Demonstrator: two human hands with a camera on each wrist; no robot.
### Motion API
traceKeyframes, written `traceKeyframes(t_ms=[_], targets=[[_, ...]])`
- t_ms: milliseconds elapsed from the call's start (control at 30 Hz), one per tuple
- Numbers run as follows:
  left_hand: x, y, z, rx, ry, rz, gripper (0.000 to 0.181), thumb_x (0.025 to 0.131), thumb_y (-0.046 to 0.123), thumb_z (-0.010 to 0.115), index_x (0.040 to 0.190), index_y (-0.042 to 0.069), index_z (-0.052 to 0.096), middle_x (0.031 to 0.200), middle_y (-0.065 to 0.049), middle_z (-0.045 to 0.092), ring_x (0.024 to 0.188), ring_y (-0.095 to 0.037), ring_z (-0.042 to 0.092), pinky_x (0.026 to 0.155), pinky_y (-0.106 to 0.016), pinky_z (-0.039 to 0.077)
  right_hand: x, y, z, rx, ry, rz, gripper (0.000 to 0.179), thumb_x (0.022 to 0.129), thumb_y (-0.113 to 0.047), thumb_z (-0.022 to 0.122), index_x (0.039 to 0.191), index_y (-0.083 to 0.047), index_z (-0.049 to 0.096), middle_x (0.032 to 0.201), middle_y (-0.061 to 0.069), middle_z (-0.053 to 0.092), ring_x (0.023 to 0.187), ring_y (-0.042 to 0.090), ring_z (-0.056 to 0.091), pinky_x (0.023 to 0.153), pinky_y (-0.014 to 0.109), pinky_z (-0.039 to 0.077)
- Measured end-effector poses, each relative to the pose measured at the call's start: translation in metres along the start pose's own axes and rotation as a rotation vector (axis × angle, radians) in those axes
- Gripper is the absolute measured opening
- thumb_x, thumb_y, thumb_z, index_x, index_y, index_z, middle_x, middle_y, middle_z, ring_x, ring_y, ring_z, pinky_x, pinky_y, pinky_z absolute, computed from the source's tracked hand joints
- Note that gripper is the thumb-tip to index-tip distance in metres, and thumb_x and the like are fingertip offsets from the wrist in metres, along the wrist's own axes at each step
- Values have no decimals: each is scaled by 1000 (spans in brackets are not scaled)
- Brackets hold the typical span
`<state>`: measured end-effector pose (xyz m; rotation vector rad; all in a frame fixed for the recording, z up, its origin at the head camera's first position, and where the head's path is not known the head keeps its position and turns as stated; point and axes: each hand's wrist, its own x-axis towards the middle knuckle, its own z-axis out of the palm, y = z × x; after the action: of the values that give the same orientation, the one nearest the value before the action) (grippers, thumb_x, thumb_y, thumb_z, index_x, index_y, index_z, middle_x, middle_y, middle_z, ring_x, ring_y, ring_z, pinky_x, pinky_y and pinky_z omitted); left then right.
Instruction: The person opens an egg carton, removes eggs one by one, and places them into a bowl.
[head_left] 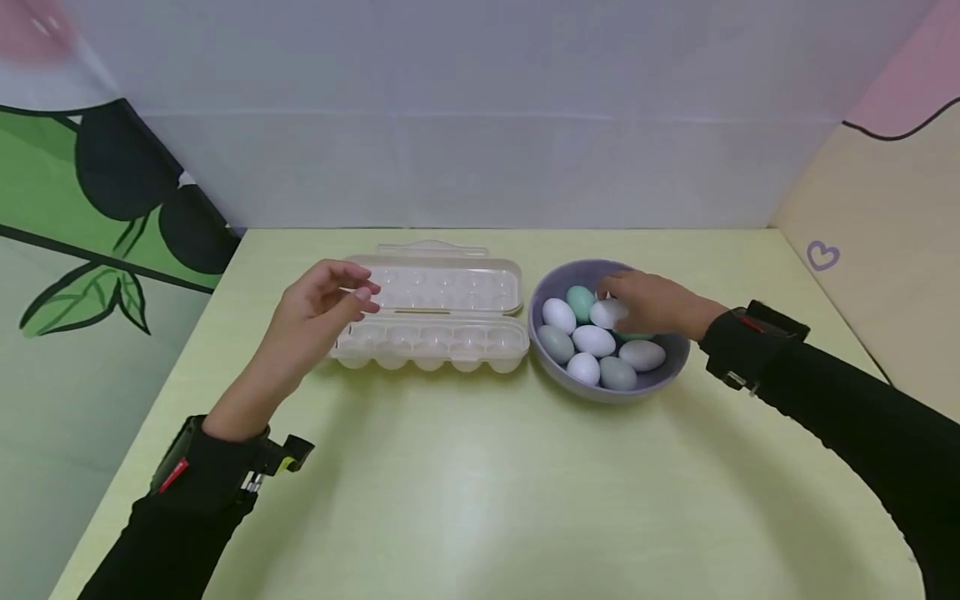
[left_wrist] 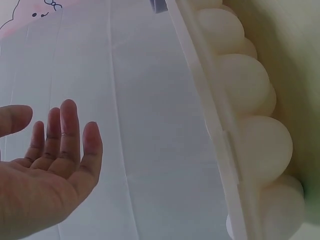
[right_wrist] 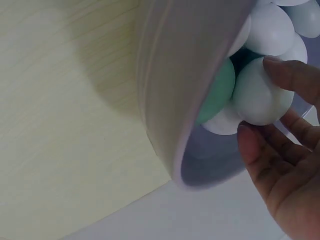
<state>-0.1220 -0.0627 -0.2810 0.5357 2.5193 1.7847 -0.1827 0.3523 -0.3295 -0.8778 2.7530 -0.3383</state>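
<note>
A lavender bowl (head_left: 537, 354) holds several egg-shaped pieces in white, grey and green. Inside it, my right hand (head_left: 651, 302) pinches a white egg (right_wrist: 262, 92) between thumb and fingertips, with the egg still among the others. A green egg (right_wrist: 220, 92) lies right beside it. My left hand (head_left: 313, 308) hovers over the left end of a clear plastic egg carton (head_left: 431, 340), fingers loosely bent and holding nothing. The carton's lid (head_left: 480, 287) is folded back. In the left wrist view, the rounded cups (left_wrist: 245, 82) show from outside, apart from the hand.
The carton and bowl stand side by side on a pale yellow table (head_left: 480, 467), bowl on the right. A grey-white cloth wall (head_left: 480, 167) rises behind the table. Printed panels flank it, with a small purple heart (head_left: 822, 255) on the right one.
</note>
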Motion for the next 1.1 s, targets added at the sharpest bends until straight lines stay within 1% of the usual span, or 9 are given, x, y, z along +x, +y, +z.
traceKeyframes(t_ms=[167,333,500,600,667,833,900,967,1100], targets=[[-1,0,0,0,-1,-7,24,94,15,47,114,3,46,107,-11,51,89,-20,57,79,-21,45,3,-4,3,4,17,-4,40,69,-3,71,103,-2,50,100,11,52,94,28,48,82,43,42],[-7,-1,-4,23,25,-22,24,94,15,46,114,3,46,108,-11,52,90,-19,57,78,-20,46,11,-6,3,-18,2,-16,44,69,-5,73,104,-3,47,101,13,48,92,28,48,80,43,42],[-6,-2,-13,99,36,-39,24,94,16,46,115,5,46,107,-11,53,89,-19,57,77,-19,45,13,-4,-4,8,-31,-6,48,70,-4,70,111,-7,47,109,11,47,97,26,47,81,42,43],[2,-4,-21,157,46,-62,24,93,16,46,115,5,46,106,-10,53,88,-17,56,76,-19,45,9,-4,-15,28,-26,3,50,71,-3,67,116,-10,47,114,10,47,101,26,48,81,43,44],[10,-5,-25,193,50,-86,25,93,18,48,115,5,46,106,-10,53,87,-15,56,75,-20,45,6,-6,-25,29,-6,-5,48,73,-3,65,118,-10,47,115,10,48,101,27,49,80,44,44],[31,-14,-34,238,52,-162,28,93,24,51,114,6,47,105,-10,53,85,-15,56,70,-23,45,2,-17,-46,44,74,-7,35,82,-16,61,115,-10,50,111,6,51,101,24,48,82,44,43],[41,-18,-36,246,38,-192,28,92,23,51,114,5,47,103,-10,53,85,-16,56,68,-24,45,-2,-24,-51,60,112,-11,32,85,-21,60,114,-12,50,110,4,51,102,23,48,83,44,42],[45,-22,-42,265,14,-228,28,92,22,51,114,4,46,104,-11,52,86,-19,55,69,-27,45,-3,-34,-55,64,140,-27,31,86,-26,59,113,-13,50,109,2,51,102,21,47,83,43,42],[52,-33,-53,360,-70,-322,32,91,21,51,116,2,45,107,-14,50,96,-26,49,78,-38,43,-2,-57,-59,82,162,-56,30,87,-27,58,113,-16,50,109,-1,50,103,19,46,84,43,42]])
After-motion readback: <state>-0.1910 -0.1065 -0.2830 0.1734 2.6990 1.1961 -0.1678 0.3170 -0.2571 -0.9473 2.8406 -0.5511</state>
